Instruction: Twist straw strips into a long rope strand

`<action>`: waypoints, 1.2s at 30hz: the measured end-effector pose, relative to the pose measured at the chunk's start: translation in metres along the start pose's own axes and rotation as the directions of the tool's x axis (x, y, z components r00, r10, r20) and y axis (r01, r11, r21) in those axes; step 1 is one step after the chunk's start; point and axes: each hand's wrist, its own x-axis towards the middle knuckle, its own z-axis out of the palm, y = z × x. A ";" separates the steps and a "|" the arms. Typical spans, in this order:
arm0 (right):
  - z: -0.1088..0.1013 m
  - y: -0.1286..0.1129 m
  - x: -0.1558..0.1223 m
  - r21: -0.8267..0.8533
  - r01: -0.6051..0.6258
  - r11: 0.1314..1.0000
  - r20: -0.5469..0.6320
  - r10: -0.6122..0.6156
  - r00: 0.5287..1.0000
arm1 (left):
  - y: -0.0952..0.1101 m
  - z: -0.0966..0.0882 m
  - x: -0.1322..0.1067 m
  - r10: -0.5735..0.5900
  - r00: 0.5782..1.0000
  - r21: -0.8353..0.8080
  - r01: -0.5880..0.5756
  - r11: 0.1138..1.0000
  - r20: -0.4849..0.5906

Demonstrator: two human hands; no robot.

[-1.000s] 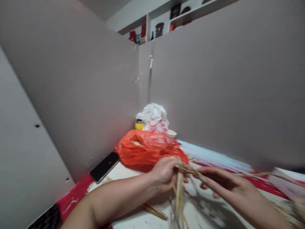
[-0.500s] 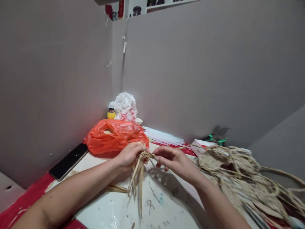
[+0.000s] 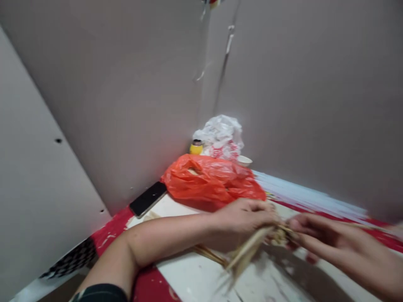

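Observation:
My left hand [image 3: 245, 217] is closed round the top of a bundle of dry straw strips [image 3: 248, 251], whose loose ends slant down to the left over the white board [image 3: 195, 277]. From the right, my right hand [image 3: 327, 240] comes in blurred, its fingers pinched on the knotted part of the straw [image 3: 281, 235] next to my left fingers. Both hands hover just above the board, in front of an orange plastic bag [image 3: 210, 181].
A black phone [image 3: 147, 199] lies against the left partition. In the corner are a white plastic bag [image 3: 222, 136], a small yellow bottle [image 3: 196, 147] and a small white cup [image 3: 244, 160]. Grey partition walls [image 3: 119, 105] close in the left and back sides. Red cloth [image 3: 110, 233] shows at the board's edge.
The camera has swung left, so the woven straw pile on the right is out of view. The straw ends now slant left instead of hanging down. Both hands stay on the bundle.

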 end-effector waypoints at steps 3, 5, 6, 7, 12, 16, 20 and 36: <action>0.006 -0.020 -0.006 0.211 -0.180 0.961 0.055 0.172 0.984 | 0.003 0.000 -0.003 0.031 0.999 0.029 -0.031 0.999 0.015; 0.009 -0.026 -0.005 0.332 -0.217 0.918 0.024 0.221 0.975 | 0.005 -0.001 -0.001 0.088 0.996 0.070 -0.089 0.994 0.020; 0.009 -0.027 -0.004 0.380 -0.219 0.899 0.007 0.234 0.972 | 0.006 -0.001 0.001 0.119 0.992 0.074 -0.121 0.990 0.031; 0.009 -0.028 -0.003 0.418 -0.222 0.881 0.003 0.243 0.970 | 0.007 0.000 0.002 0.139 0.990 0.091 -0.142 0.986 0.036; 0.002 -0.025 -0.005 0.378 -0.229 0.897 0.029 0.236 0.971 | 0.010 0.001 0.002 0.126 0.992 0.204 -0.123 0.971 -0.004; -0.006 -0.024 -0.007 0.104 -0.162 0.981 0.001 0.163 0.987 | 0.009 0.001 0.001 0.103 0.995 0.269 -0.101 0.958 0.009; -0.007 -0.024 -0.009 -0.027 -0.011 1.000 -0.044 0.010 0.999 | 0.007 0.002 -0.001 0.165 0.985 0.369 -0.168 0.914 0.042; 0.000 -0.027 -0.014 -0.390 0.169 0.905 0.072 -0.154 0.986 | 0.001 0.002 -0.003 0.170 0.979 0.504 -0.203 0.840 0.111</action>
